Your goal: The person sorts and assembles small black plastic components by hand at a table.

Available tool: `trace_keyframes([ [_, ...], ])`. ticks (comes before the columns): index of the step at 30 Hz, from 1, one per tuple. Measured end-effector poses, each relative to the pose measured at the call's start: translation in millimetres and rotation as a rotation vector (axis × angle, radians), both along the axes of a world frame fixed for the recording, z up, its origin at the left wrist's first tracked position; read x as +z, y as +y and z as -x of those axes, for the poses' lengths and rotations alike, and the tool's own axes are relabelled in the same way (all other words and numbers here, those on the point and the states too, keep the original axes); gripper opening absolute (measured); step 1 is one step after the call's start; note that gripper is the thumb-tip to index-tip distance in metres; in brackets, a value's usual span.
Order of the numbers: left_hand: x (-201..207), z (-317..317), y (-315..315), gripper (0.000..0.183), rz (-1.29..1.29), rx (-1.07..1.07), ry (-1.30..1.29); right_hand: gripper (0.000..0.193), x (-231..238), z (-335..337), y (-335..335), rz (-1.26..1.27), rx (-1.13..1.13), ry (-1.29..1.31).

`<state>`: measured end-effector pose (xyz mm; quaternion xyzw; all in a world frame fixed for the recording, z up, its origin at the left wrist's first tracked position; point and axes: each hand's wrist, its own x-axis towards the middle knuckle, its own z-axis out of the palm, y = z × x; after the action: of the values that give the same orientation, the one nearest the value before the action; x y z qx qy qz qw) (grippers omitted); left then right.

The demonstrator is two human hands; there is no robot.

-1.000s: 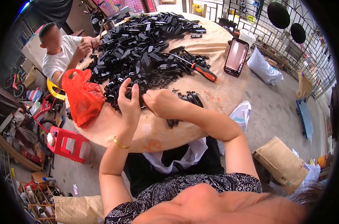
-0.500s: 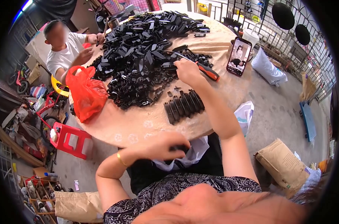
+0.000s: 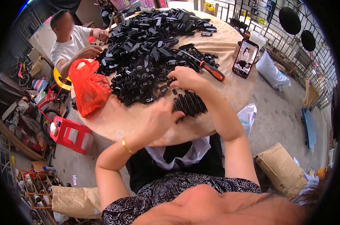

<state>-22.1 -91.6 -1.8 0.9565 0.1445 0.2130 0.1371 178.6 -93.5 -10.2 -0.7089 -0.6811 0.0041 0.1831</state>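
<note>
A row of black plastic parts (image 3: 191, 104), set side by side, lies near the table's front edge. My left hand (image 3: 159, 117) is smeared by motion at the row's left end; whether it holds a part is unclear. Just behind the row, my right hand (image 3: 187, 78) has thumb and fingers pinched on a small black plastic part (image 3: 172, 80). A heap of small black clips (image 3: 134, 84) lies to the left of that hand, and a larger pile of long black pieces (image 3: 151, 33) rises behind it. A screwdriver (image 3: 214, 71) with a red and black handle rests to its right.
Across the round table (image 3: 106, 131) a co-worker (image 3: 70, 41) handles pieces at the pile. A red plastic bag (image 3: 89, 90) sits at the left edge. A phone (image 3: 245, 58) stands upright against a cup at the right. A white bag (image 3: 200, 152) hangs open at my lap.
My left hand has risen from above the lap bag to the row of parts. My right hand has drawn nearer, away from the screwdriver. The co-worker's hands have shifted at the pile.
</note>
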Motion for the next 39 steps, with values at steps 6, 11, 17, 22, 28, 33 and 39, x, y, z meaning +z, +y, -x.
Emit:
trace_keyframes([
  [6,-5.8,-8.2,12.2,0.043,0.010,0.079,0.228,0.029,-2.0,11.4,4.4,-0.016,-0.017,0.060],
  [11,-11.4,-12.6,15.3,0.050,0.400,0.072,0.010,0.023,-5.0,12.9,5.6,0.042,-0.007,-0.024],
  [17,-26.2,-15.1,43.7,0.028,0.940,0.032,-0.449,0.009,-1.7,22.9,8.4,-0.017,0.041,-0.140],
  [22,-18.0,-16.5,70.3,0.032,1.392,0.104,-0.552,0.010,-6.0,29.0,7.5,-0.058,-0.015,-0.089],
  [28,8.0,-30.9,96.8,0.037,1.626,0.012,-0.427,0.011,-5.8,30.9,7.1,-0.099,-0.027,-0.115],
  [33,-5.5,-44.4,102.8,0.035,1.598,0.142,-0.524,0.011,-2.1,31.3,7.8,-0.035,0.032,-0.107],
  [39,-10.7,-33.7,100.6,0.031,1.633,-0.102,-0.618,0.031,4.7,17.3,13.5,-0.555,0.036,0.246],
])
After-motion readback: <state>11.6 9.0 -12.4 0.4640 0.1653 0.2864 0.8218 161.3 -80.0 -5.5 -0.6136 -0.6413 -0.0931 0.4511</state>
